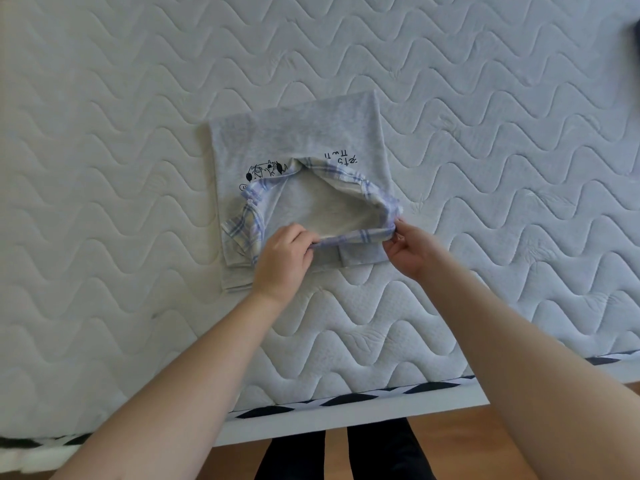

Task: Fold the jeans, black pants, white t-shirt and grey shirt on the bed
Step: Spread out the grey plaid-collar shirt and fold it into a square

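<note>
Fingers: your left fingers (309,241) pinched the near edge of the plaid collar (353,235) at its left end; your right fingers (396,233) pinched the same edge at its right end.
Left hand: your left hand (282,259) lay over the shirt's near left part, knuckles up.
Right hand: your right hand (414,249) sat at the shirt's near right corner, thumb on top of the band.
Collar: it was pulled taut between your hands, its loop opened wide away from you.
Grey shirt: your grey shirt (304,133) lay flat on the bed (104,168), partly folded, sides tucked in, black print beside the collar.
Bed edge: you stood at the near edge, dark-clad legs (346,455) over a wooden floor (467,438).
Far right: a dark item (633,36) was cut off by the frame; you could not tell what it was.
</note>
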